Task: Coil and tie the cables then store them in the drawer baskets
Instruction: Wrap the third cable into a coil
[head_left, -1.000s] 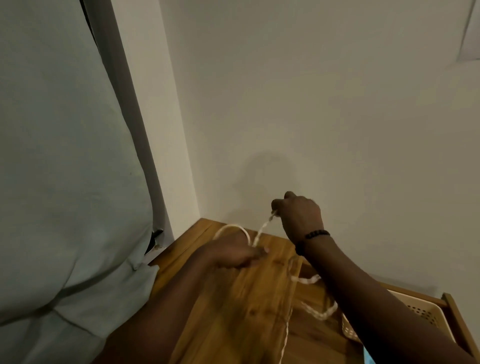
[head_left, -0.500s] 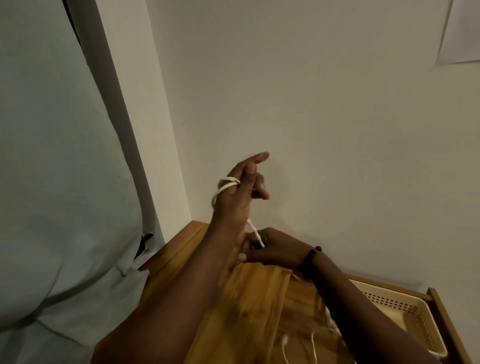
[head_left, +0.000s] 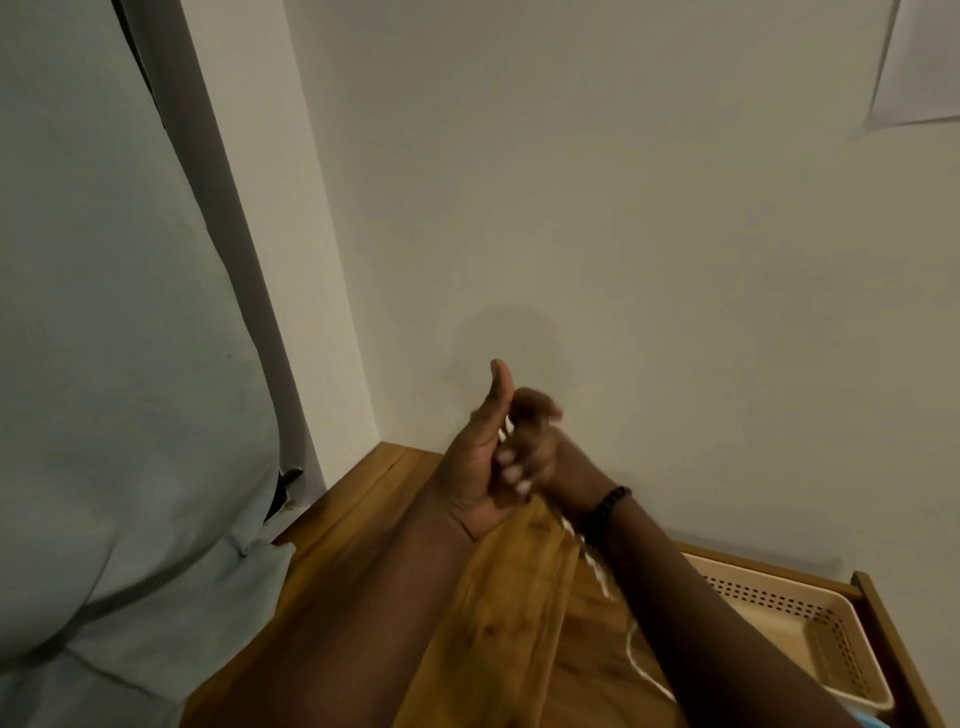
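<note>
A thin white cable (head_left: 598, 570) trails from my hands down across the wooden top, partly hidden under my right forearm. My left hand (head_left: 480, 467) is raised above the top with its thumb pointing up and its fingers curled; a bit of the cable shows between thumb and fingers. Just behind it and touching it, my right hand (head_left: 537, 421) is blurred, fingers curled at the cable. A black bead bracelet (head_left: 607, 506) sits on that wrist. A beige perforated basket (head_left: 831, 610) lies in the open wooden drawer (head_left: 883, 618) at the right.
A wooden cabinet top (head_left: 358, 525) stands in the corner of pale walls. A grey-green curtain or cloth (head_left: 114, 364) fills the left side, close to my left arm. A sheet of paper (head_left: 919, 62) hangs on the wall at upper right.
My left hand has dropped and folded its fingers, with the thumb now up. My right hand rose from the top to just behind the left. The cable loop on the left fingers is now hidden.
</note>
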